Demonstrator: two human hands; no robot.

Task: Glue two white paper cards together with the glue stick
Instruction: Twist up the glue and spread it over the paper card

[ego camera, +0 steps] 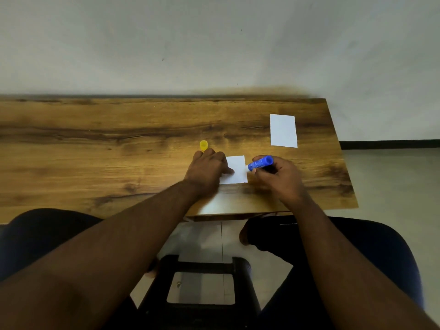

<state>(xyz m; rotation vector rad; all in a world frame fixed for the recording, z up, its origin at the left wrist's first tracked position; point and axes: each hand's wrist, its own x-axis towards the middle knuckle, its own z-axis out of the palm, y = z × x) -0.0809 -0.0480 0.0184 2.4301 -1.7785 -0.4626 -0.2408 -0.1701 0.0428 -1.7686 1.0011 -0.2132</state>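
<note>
A small white paper card (237, 169) lies on the wooden table (119, 148) near its front edge. My left hand (206, 171) rests flat on the card's left part, with the fingers pressing it down. My right hand (277, 177) grips a blue glue stick (259, 163), tilted, with its tip touching the card's right edge. A second, larger white card (283, 131) lies apart at the back right of the table. The yellow cap (203, 145) stands just behind my left hand.
The table's right edge runs close to the second card, and a grey wall stands right behind the table. Below the front edge I see my knees, a black stool (202, 282) and the tiled floor.
</note>
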